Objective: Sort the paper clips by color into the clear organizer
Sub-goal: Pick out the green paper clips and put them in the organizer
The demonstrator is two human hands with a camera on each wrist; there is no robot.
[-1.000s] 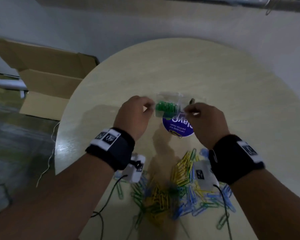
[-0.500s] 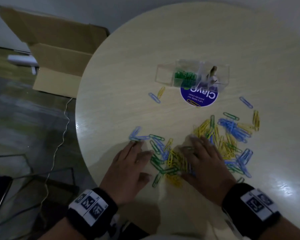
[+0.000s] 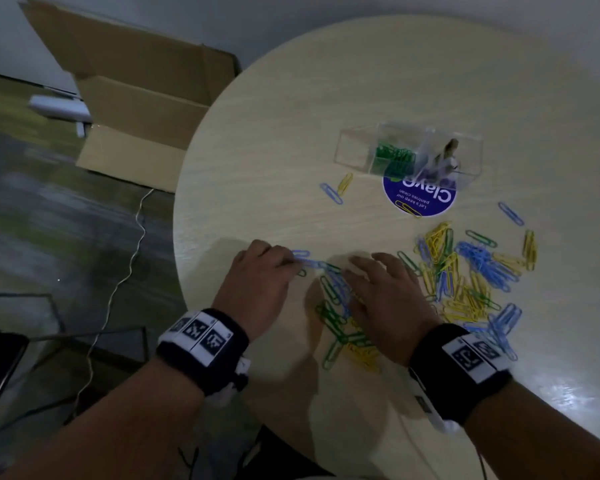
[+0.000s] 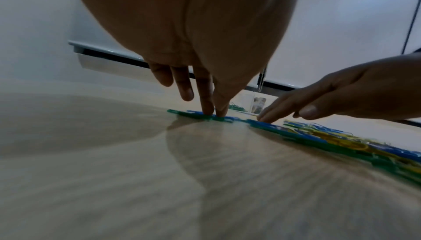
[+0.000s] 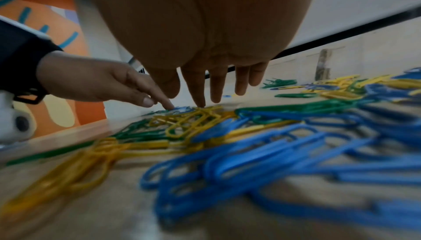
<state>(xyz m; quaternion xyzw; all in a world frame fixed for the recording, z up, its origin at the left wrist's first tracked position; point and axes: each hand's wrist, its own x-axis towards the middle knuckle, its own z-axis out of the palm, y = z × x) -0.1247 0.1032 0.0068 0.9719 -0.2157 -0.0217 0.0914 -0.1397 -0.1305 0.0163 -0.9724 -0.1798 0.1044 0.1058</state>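
- A cardboard box lies on the floor left of the round wooden table.
- Left hand, fingers extended, presses blue clips.
- Right hand, fingers spread, rests on the mixed paper clips.
- The clear organizer holds green clips, well beyond.

**Around the round desk**

A round, pale wood-grain desk carries a purple circular sticker with white lettering. On the floor to the left an open cardboard box stands against the wall, with a white object, blurred, beside it. A thin white cable snakes across the dark floor. An orange patterned panel shows in the right wrist view.
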